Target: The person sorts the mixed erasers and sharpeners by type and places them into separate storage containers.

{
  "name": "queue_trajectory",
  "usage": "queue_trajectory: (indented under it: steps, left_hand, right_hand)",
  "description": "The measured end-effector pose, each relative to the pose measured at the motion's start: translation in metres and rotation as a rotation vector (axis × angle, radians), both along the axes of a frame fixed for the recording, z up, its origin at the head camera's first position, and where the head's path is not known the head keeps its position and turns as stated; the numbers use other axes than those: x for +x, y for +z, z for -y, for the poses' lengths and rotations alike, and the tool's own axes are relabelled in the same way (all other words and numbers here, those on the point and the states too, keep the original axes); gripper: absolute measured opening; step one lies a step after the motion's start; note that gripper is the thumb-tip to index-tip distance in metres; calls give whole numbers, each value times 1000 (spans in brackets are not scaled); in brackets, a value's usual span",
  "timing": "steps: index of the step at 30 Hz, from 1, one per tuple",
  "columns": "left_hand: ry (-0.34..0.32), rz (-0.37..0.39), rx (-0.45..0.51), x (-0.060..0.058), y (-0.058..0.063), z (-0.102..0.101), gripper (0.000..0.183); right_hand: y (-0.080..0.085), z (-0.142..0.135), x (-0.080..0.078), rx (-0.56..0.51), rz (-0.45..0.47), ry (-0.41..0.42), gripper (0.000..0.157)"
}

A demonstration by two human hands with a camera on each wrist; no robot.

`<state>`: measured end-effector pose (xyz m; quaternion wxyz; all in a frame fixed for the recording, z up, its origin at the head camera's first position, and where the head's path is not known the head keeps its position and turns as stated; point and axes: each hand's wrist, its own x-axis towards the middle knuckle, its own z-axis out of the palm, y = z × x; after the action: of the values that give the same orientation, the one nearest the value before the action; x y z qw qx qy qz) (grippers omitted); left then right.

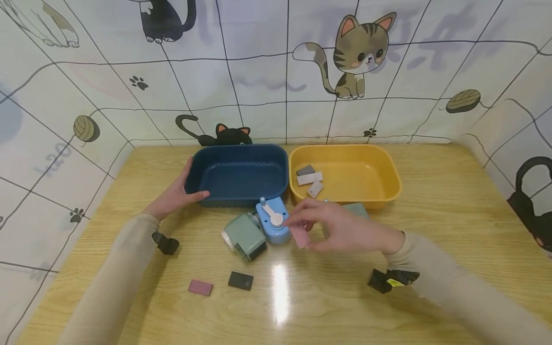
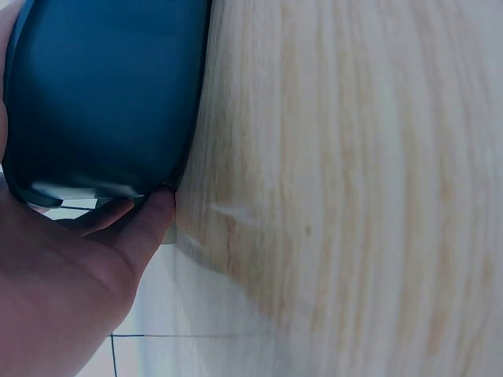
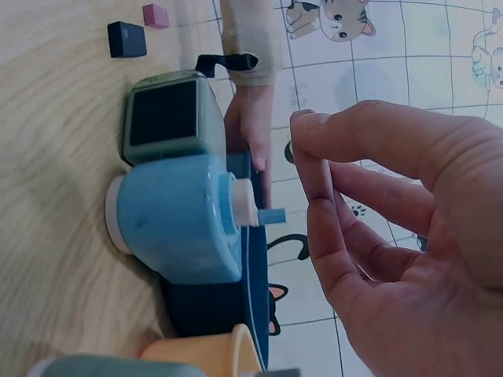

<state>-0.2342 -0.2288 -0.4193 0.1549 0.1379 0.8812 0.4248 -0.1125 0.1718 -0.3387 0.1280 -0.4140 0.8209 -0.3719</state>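
Note:
My left hand (image 1: 178,194) grips the left end of a dark blue plastic tub (image 1: 241,200), the thumb along its front and the fingers round its side. In the left wrist view, the thumb presses the tub (image 2: 110,94) near the tabletop. My right hand (image 1: 340,227) pinches a small pink eraser-like block (image 1: 299,235) between thumb and fingers, beside a light blue crank pencil sharpener (image 1: 276,232). That sharpener has a white crank arm and stands before the tubs. In the right wrist view, the fingers (image 3: 369,133) hide most of the block.
The yellow tub (image 1: 394,191) at right holds grey and white blocks (image 1: 309,178). A green sharpener (image 1: 246,235) lies left of the blue one; another green object (image 1: 357,210) is partly behind my right hand. A dark pink block (image 1: 200,287) and a black block (image 1: 240,281) lie nearer.

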Motion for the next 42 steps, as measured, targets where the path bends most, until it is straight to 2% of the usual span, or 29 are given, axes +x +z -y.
queue_trajectory:
  steps: [4, 15, 33, 37, 39, 40, 42]
  left_hand:
    - [-2, -2, 1, 0, 1, 0, 110]
    - [6, -7, -5, 1, 0, 0, 110]
    - [2, 7, 14, 2, 1, -2, 111]
    - [-4, 17, 13, 11, 19, -10, 109]
    - [-5, 23, 17, 13, 24, -11, 108]
    - [-4, 24, 17, 13, 25, -11, 107]
    - [-1, 16, 9, 8, 16, -7, 108]
  right_hand:
    - [5, -6, -4, -14, -11, -4, 49]
    - [17, -23, -17, 45, -28, -79, 48]
    - [14, -45, -36, 108, -67, -193, 47]
    - [13, -50, -43, 106, -39, -227, 46]
    - [13, -53, -47, 94, -13, -235, 45]
    - [13, -54, -49, 91, -12, -235, 45]
    - [13, -56, -52, 86, -5, -233, 44]
